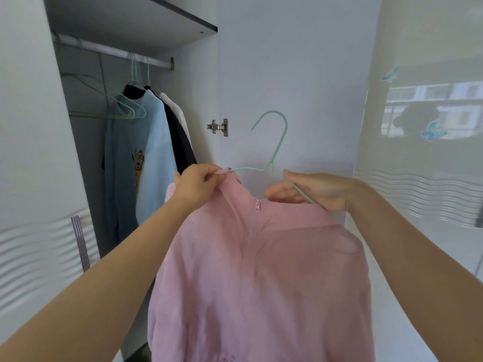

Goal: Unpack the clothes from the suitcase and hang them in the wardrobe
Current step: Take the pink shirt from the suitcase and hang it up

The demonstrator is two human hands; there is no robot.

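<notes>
Pinches the collar of a pink zip-front top (261, 270) with the left hand (198, 186), at one end of a mint hanger (277, 142). Holds the hanger's other arm between thumb and fingers of the right hand (313, 190). Faces an open wardrobe (130, 19): light blue (130, 163), dark (180, 142) and white (175, 105) garments hanging from the rail (109, 49), beside a bare green hanger (104, 100).

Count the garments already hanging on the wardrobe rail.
3 distinguishable: a light blue sweatshirt in front, a dark garment to its right, and a white garment rightmost. They overlap, so more may be hidden.
</notes>
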